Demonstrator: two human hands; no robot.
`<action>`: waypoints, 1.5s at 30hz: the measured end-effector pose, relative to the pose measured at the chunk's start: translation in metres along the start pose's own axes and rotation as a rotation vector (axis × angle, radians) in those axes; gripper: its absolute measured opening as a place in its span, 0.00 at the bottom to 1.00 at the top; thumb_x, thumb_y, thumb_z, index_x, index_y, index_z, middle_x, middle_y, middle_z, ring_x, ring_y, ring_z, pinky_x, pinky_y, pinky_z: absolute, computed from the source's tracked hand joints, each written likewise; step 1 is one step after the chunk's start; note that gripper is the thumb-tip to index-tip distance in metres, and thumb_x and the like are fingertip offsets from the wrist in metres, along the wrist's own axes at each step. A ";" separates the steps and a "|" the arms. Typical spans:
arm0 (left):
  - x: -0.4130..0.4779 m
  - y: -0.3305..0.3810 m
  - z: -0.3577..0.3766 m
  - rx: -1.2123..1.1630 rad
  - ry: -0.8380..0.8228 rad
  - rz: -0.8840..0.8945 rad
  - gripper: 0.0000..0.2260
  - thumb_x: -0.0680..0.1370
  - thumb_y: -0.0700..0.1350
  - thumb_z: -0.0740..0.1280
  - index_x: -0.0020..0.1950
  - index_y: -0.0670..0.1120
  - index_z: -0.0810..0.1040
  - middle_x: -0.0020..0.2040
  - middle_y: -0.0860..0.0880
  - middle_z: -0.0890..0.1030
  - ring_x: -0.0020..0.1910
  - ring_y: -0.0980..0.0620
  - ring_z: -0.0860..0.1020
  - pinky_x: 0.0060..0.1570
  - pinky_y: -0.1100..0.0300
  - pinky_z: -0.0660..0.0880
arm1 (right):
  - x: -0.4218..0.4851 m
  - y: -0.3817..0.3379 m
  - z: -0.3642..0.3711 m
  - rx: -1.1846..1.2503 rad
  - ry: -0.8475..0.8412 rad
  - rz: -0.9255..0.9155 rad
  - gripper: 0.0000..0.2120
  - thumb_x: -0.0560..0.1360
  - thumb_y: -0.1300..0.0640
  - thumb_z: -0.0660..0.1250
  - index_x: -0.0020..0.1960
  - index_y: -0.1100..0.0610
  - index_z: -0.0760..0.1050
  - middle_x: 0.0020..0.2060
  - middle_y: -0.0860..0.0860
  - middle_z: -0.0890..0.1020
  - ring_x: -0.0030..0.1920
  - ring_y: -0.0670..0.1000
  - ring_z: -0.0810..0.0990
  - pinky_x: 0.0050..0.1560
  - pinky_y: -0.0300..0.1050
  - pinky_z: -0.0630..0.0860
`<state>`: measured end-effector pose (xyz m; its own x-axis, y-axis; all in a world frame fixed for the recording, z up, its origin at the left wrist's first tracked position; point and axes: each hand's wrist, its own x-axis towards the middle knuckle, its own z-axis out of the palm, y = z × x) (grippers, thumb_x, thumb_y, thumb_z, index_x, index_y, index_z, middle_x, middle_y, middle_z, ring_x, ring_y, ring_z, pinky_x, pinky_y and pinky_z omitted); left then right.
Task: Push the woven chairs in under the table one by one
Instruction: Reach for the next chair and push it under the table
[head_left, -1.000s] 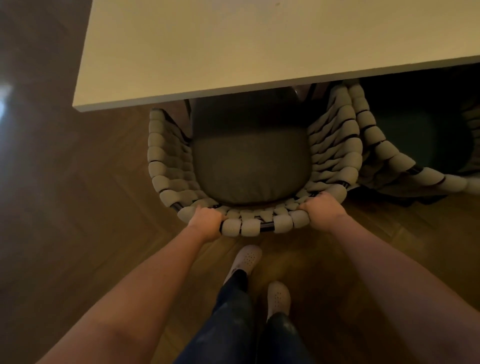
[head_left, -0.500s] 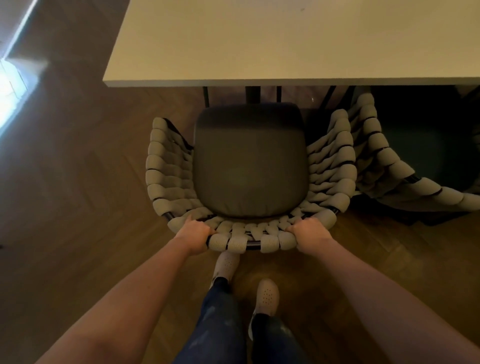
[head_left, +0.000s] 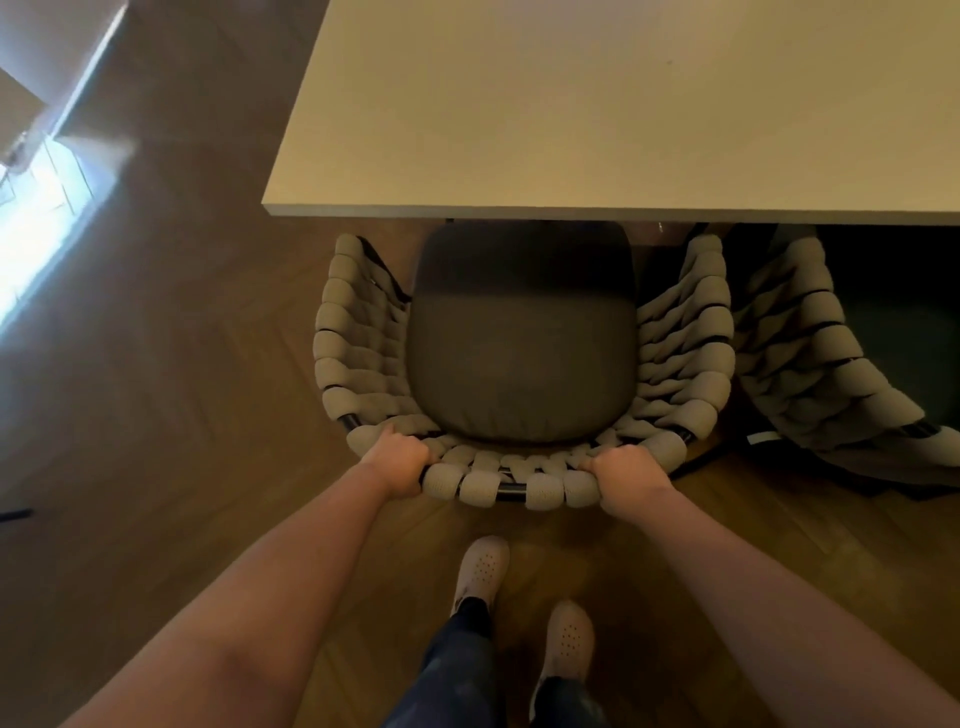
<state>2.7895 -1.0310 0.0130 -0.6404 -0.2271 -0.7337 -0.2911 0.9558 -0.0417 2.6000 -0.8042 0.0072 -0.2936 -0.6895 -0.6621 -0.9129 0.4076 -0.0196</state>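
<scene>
Low in view, the left hand (head_left: 397, 462) and right hand (head_left: 626, 475) each curl round the back rim of the woven chair (head_left: 358, 332). Its seat front sits just under the bench (head_left: 597, 104) edge; a second woven chair (head_left: 800, 353) stands alongside.

Two woven chairs (head_left: 358, 338) (head_left: 810, 364), one table (head_left: 623, 104), two hands (head_left: 397, 460) (head_left: 626, 475)

The single head camera is looking steeply down, close above the chair (head_left: 522, 358) and table (head_left: 623, 104) edge.
</scene>
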 end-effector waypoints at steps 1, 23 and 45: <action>0.003 -0.006 -0.001 0.000 0.004 0.003 0.13 0.78 0.46 0.61 0.60 0.56 0.78 0.53 0.52 0.81 0.56 0.49 0.77 0.70 0.45 0.57 | 0.004 -0.001 -0.005 0.002 0.001 0.005 0.17 0.77 0.58 0.63 0.65 0.49 0.73 0.58 0.51 0.78 0.58 0.54 0.77 0.59 0.49 0.74; 0.020 -0.051 -0.004 -0.007 0.060 0.023 0.13 0.79 0.44 0.61 0.61 0.55 0.78 0.53 0.51 0.81 0.57 0.49 0.76 0.69 0.44 0.58 | 0.037 -0.024 -0.029 -0.007 0.001 0.056 0.22 0.77 0.57 0.63 0.70 0.46 0.69 0.60 0.50 0.78 0.59 0.52 0.77 0.60 0.48 0.75; 0.032 -0.077 -0.015 -0.029 0.064 0.027 0.12 0.78 0.45 0.63 0.59 0.55 0.78 0.52 0.52 0.81 0.55 0.50 0.77 0.69 0.44 0.59 | 0.052 -0.028 -0.055 0.032 0.036 0.006 0.17 0.76 0.55 0.65 0.64 0.46 0.74 0.56 0.49 0.79 0.56 0.51 0.78 0.57 0.47 0.74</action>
<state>2.7811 -1.1144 0.0032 -0.6921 -0.2136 -0.6895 -0.2928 0.9562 -0.0023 2.5946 -0.8843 0.0151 -0.3099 -0.7074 -0.6353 -0.9015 0.4309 -0.0401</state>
